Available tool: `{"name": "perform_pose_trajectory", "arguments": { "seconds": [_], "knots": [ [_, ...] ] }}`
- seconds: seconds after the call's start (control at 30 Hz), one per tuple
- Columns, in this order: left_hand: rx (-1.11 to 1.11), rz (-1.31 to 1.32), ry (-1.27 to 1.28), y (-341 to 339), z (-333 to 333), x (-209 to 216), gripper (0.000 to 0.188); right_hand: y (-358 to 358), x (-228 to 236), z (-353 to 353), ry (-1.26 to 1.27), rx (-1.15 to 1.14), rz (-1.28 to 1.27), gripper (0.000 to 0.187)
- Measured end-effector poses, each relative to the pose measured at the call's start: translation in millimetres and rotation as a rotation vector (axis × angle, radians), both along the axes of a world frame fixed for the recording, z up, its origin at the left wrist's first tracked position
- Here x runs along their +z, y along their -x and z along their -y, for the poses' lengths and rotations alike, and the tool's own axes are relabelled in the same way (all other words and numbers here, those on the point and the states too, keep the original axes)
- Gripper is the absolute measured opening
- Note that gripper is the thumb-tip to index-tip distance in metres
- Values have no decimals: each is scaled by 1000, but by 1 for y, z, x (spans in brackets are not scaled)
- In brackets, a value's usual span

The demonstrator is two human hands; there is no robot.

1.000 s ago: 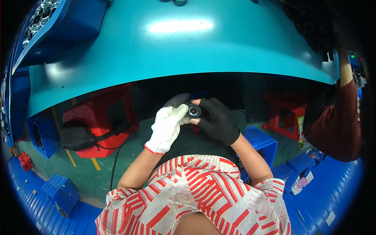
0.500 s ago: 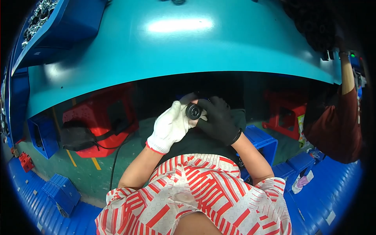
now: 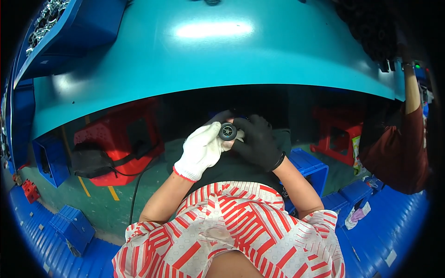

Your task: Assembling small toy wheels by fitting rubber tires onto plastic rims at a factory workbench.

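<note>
A small black wheel (image 3: 227, 131) with a spoked hub faces up between my two hands, just in front of the table edge. My left hand (image 3: 202, 147), in a white knitted glove with a red cuff, is closed round the wheel's left side. On its other side, my right hand (image 3: 257, 141) in a black glove has its fingers curled close against the wheel. A metallic bit shows near the right fingertips. The right fingers partly hide what lies beneath the wheel, so whether that hand grips a part of it is unclear.
The teal table (image 3: 208, 60) curves across ahead. A blue bin (image 3: 88, 41) of metal parts stands at its left, and dark parts (image 3: 371, 32) are heaped at the right. Red stools (image 3: 116, 134) and blue crates (image 3: 73, 227) stand below. Another person's arm (image 3: 411, 90) is at the right.
The wheel's face has turned further up, and its spoked hub shows more clearly and brightly. My left thumb has shifted slightly along the rim; both hands stay in place.
</note>
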State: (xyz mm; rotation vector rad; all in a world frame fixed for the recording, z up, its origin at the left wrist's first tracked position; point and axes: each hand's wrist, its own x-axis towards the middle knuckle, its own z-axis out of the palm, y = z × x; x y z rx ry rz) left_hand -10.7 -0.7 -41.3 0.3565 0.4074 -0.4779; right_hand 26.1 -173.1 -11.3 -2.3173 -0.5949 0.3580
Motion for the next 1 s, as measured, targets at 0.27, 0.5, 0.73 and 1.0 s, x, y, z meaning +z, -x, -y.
{"name": "perform_pose_trajectory", "arguments": {
  "seconds": [0.27,0.5,0.73,1.0],
  "knots": [
    [-85,203,-325,3,-14,-25,50,-34,86,-24,-239,175,359,54],
    [-81,87,-41,-16,4,21,57,-120,107,-52,-55,33,644,48],
    [-109,71,-106,-16,5,17,62,-152,88,-74,-68,-18,702,48],
    [-112,90,-47,-14,9,17,60,-148,96,-78,-52,64,572,36]
  ]
}}
